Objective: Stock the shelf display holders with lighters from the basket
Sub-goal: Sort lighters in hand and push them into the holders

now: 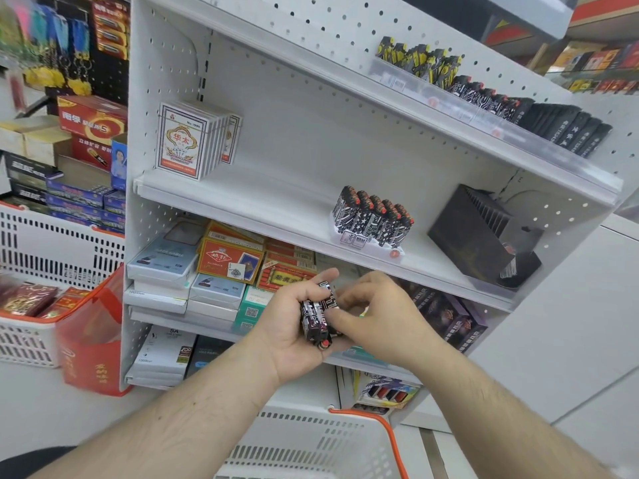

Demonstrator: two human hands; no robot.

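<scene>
Above the basket (311, 440), the left hand (294, 326) grips several lighters (318, 314); the right hand (377, 312) pinches one of them.

Looks like a small shop: white pegboard shelving (311, 140) stocked with playing card packs (186, 140), lighters in display holders (373, 219), plus white shopping baskets (311, 440).

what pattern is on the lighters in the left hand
Black and white graphic print on the lighters held in the left hand, one showing a red button; seen in the head view.
</scene>
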